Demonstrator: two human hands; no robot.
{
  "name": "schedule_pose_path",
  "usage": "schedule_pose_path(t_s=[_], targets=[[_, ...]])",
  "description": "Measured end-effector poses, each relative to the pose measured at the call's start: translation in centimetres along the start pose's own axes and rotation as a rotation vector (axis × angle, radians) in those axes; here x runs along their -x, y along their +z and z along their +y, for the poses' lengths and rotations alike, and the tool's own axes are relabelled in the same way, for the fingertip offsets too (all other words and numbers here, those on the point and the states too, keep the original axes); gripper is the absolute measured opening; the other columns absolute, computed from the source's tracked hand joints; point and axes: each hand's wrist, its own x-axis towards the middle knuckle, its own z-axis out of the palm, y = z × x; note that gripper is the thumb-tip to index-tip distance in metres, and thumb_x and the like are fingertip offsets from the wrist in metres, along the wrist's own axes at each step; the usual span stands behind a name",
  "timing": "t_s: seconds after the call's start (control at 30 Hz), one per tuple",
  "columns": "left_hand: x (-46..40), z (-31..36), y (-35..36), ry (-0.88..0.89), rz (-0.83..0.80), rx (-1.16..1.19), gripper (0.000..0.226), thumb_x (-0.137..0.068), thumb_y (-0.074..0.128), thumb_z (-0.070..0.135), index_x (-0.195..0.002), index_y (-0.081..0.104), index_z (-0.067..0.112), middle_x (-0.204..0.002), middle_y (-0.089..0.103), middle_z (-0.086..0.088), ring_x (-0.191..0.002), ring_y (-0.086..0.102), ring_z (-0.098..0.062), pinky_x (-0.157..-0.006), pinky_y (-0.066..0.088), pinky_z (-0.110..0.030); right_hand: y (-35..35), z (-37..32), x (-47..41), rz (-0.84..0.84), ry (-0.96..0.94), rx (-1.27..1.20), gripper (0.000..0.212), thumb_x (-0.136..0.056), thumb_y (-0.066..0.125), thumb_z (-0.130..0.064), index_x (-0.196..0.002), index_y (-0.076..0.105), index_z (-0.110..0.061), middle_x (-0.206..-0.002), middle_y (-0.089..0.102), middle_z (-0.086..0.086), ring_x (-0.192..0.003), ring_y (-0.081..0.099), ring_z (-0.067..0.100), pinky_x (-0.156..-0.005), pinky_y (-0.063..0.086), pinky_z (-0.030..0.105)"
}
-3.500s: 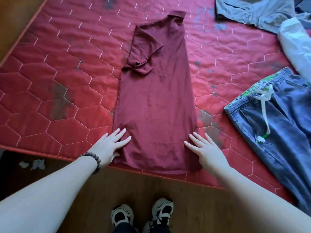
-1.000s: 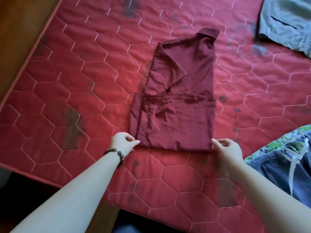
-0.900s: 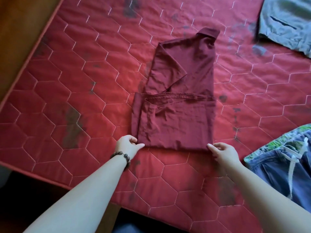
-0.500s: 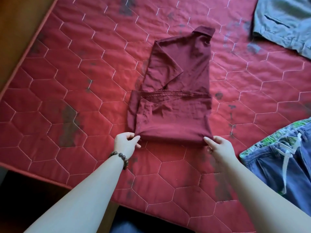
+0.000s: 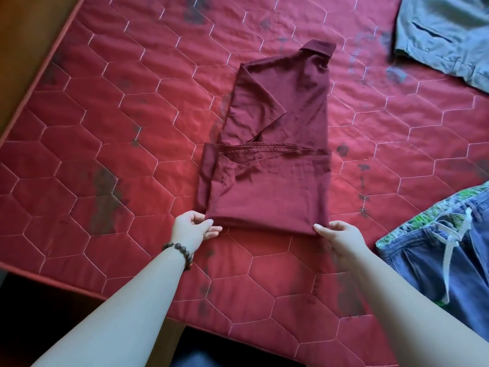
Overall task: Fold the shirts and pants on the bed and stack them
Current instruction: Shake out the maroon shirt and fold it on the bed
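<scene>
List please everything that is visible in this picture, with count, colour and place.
shirt: one, dark red, middle of the mattress, lower part folded up
mattress: one, red quilted, under all the clothes
jeans: one, blue with a white drawstring, right edge
grey garment: one, top right corner
bracelet: one, dark beads, left wrist
left hand: pinches the shirt's near left corner
right hand: holds the shirt's near right corner

Just one view here, a wide-angle head cam looking forward and steeply down from the near edge of the bed. It's close in, so both forearms reach up from the bottom of frame, and straight lines bow a bit toward the edges.
</scene>
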Motion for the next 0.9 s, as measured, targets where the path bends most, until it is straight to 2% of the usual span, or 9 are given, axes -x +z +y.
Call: schedule_pose_path(t_s=[0.1, 0.2, 0.33, 0.5, 0.57, 0.63, 0.73, 0.83, 0.9], targets=[[-0.3, 0.0, 0.3, 0.019, -0.023, -0.175, 0.013, -0.088, 0.055, -0.007, -0.094, 0.052, 0.005, -0.099, 0.061, -0.020, -0.052, 0.069, -0.020, -0.041, 0.051, -0.022, 0.3, -0.6, 0.1, -0.034, 0.035, 0.153, 0.027, -0.075, 0.080, -0.010, -0.081, 0.053, -0.012, -0.066, 0.048, 0.003, -0.039, 0.035, 0.012, -0.039, 0.041, 0.020], [-1.4, 1.4, 0.8, 0.073, -0.023, -0.267, 0.021, -0.086, 0.067, 0.012, -0.100, 0.052, 0.012, -0.099, 0.064, -0.013, -0.042, 0.064, -0.016, -0.034, 0.044, -0.019, 0.5, -1.8, -0.3, -0.027, 0.039, 0.065, 0.034, -0.079, 0.078, -0.015, -0.103, 0.054, -0.015, -0.077, 0.055, 0.006, -0.034, 0.036, 0.010, -0.040, 0.044, 0.021], [-3.8, 4.0, 2.0, 0.148, 0.053, -0.394, 0.031, -0.080, 0.075, 0.024, -0.103, 0.055, 0.016, -0.088, 0.062, -0.001, -0.028, 0.051, -0.006, -0.033, 0.037, -0.013, 0.8, -3.7, -2.2, 0.057, 0.018, 0.063, 0.039, -0.080, 0.077, -0.023, -0.112, 0.056, -0.016, -0.052, 0.040, 0.002, -0.032, 0.029, 0.012, -0.040, 0.035, 0.022], [-7.3, 7.1, 3.6, 0.281, 0.009, -0.574, 0.026, -0.077, 0.076, 0.029, -0.072, 0.054, 0.018, -0.059, 0.054, 0.011, -0.043, 0.050, -0.015, -0.043, 0.036, -0.019, 2.7, -7.3, -4.9, 0.066, -0.154, 0.180, 0.021, -0.081, 0.075, -0.028, -0.092, 0.061, -0.017, -0.037, 0.042, -0.008, -0.029, 0.032, 0.009, -0.036, 0.035, 0.020], [-8.4, 7.7, 4.0, 0.386, 0.040, -0.625, 0.031, -0.079, 0.074, 0.027, -0.060, 0.052, 0.015, -0.052, 0.052, 0.008, -0.050, 0.047, -0.015, -0.048, 0.034, -0.019, 3.4, -8.5, -6.1, 0.123, -0.256, 0.259, 0.016, -0.081, 0.073, -0.022, -0.089, 0.065, -0.012, -0.052, 0.054, -0.002, -0.041, 0.045, 0.016, -0.045, 0.048, 0.032], [-8.5, 8.0, 4.1, 0.427, 0.057, -0.577, 0.019, -0.081, 0.071, 0.024, -0.069, 0.059, 0.016, -0.060, 0.058, 0.005, -0.059, 0.054, -0.018, -0.059, 0.041, -0.023, 3.7, -9.2, -6.8, 0.253, -0.311, 0.357, 0.019, -0.082, 0.070, -0.022, -0.094, 0.066, -0.009, -0.077, 0.064, 0.007, -0.065, 0.058, 0.025, -0.072, 0.055, 0.046], [-7.3, 7.4, 3.7, 0.553, 0.179, -0.702, 0.013, -0.086, 0.065, 0.021, -0.096, 0.060, 0.016, -0.092, 0.062, -0.002, -0.083, 0.060, -0.024, -0.079, 0.045, -0.030, 3.4, -8.6, -6.0, 0.381, -0.377, 0.536, 0.037, -0.086, 0.066, -0.030, -0.117, 0.056, -0.014, -0.113, 0.061, 0.008, -0.099, 0.059, 0.029, -0.086, 0.045, 0.036], [-6.1, 6.3, 2.7, 0.952, 0.249, -0.973, 0.030, -0.083, 0.060, 0.011, -0.113, 0.059, 0.013, -0.120, 0.054, -0.011, -0.106, 0.054, -0.031, -0.090, 0.044, -0.041, 2.1, -6.9, -4.3, 0.424, -0.809, 0.848, 0.040, -0.087, 0.061, -0.015, -0.126, 0.054, -0.011, -0.134, 0.050, 0.012, -0.122, 0.046, 0.033, -0.097, 0.039, 0.043], [-6.0, 5.4, 1.9, 1.158, 0.104, -1.219, 0.049, -0.079, 0.053, 0.002, -0.125, 0.059, 0.018, -0.136, 0.052, -0.010, -0.123, 0.049, -0.032, -0.098, 0.040, -0.043, 0.9, -5.8, -4.0, 0.310, -1.070, 1.180, 0.052, -0.083, 0.057, 0.001, -0.133, 0.053, -0.012, -0.145, 0.044, 0.010, -0.135, 0.038, 0.031, -0.106, 0.033, 0.046]])
